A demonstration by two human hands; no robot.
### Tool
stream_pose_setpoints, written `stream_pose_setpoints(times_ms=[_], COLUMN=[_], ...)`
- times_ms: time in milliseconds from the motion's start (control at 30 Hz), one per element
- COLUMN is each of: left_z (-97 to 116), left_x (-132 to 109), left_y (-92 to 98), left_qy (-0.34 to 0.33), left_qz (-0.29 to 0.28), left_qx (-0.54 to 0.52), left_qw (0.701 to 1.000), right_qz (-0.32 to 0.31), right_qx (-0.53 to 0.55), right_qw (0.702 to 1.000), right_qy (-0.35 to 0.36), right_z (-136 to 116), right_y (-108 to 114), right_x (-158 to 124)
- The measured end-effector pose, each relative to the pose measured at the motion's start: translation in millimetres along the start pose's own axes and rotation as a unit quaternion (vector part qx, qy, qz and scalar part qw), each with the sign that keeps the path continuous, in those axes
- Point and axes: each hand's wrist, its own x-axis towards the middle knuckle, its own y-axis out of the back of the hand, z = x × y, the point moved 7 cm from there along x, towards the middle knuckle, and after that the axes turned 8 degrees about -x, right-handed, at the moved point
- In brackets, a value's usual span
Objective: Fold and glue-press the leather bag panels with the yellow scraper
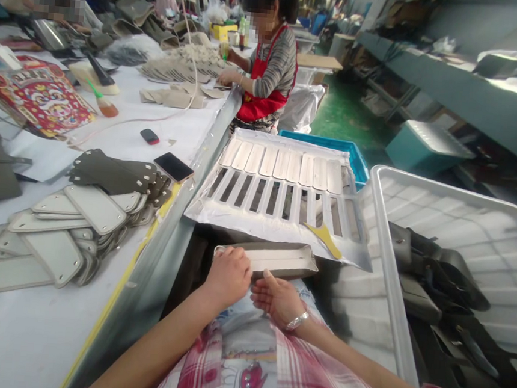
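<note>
Across my lap lies a grey bag body (280,260), its long pale bottom facing up between raised grey edges. My left hand (231,273) is closed over its left end, with the fingers bent onto the pale face. At its near edge, my right hand (276,298) has the palm turned sideways, the thumb stretched out and the fingers loosely apart. The thumb tip is at the bag's edge; whether it presses there I cannot tell. Just beyond sits a white slotted rack (280,205) with a row of pale strips (282,163) and a yellow scraper (324,239) on it.
Pale-faced bag bottoms (56,230) are piled on the white table (15,330) to the left, near a phone (174,167). A white bin (394,302) of dark bags (454,338) stands right. A co-worker in a red apron (268,80) sits ahead. A blue crate (356,163) is behind the rack.
</note>
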Motion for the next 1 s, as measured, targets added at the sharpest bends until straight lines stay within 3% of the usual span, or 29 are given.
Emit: stream_pose_setpoints(times_ms=[200, 367, 500, 867, 1000], left_z=[-5, -39, -58, -59, -54], left_x=[-4, -23, -41, -47, -44], left_y=[3.8, 28.0, 32.3, 20.3, 18.2], left_qy=[0.026, 0.061, 0.014, 0.010, 0.021], left_qz=[0.023, 0.095, 0.072, 0.120, 0.116], left_qx=[0.012, -0.051, -0.148, -0.152, -0.126], left_qw=[0.999, 0.992, 0.986, 0.981, 0.985], right_qz=[-0.039, -0.022, -0.033, -0.085, -0.093], right_qx=[0.012, -0.015, -0.023, -0.031, -0.033], right_qw=[0.999, 0.999, 0.998, 0.995, 0.993], right_qy=[0.005, -0.028, -0.038, -0.044, -0.063], right_z=[2, 8, 12, 20, 19], right_y=[-24, -36, -48, -92, -90], right_x=[2, 4, 5, 1, -1])
